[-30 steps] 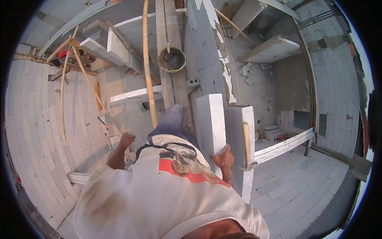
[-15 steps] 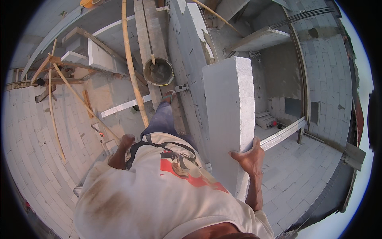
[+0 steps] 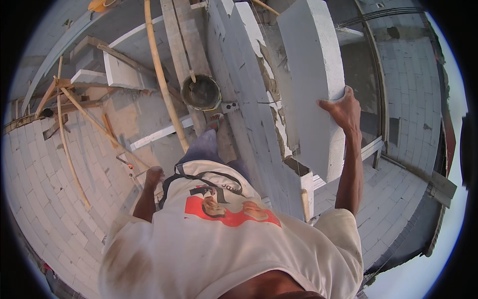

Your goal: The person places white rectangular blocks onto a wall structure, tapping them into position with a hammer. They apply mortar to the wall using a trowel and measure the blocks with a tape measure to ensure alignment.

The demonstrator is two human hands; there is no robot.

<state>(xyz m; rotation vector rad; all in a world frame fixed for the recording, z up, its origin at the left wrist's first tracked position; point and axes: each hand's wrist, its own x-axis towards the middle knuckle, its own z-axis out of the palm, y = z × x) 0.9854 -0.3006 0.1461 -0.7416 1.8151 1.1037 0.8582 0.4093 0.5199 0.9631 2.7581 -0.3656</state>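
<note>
White block (image 3: 311, 84), grasped by the right fingers (image 3: 348, 92), should be held steady, off the wall (image 3: 234, 94); left fingers' (image 3: 157, 172) state cannot be determined.

A wall of long, pale grey blocks (image 3: 64, 164) curves down the left of the frame in soft daylight. Another light grey block wall (image 3: 411, 99) stands upper right. Dusty grey floor (image 3: 163, 150) shows left of centre; pale blue sky (image 3: 448, 239) edges the lower right.
</note>
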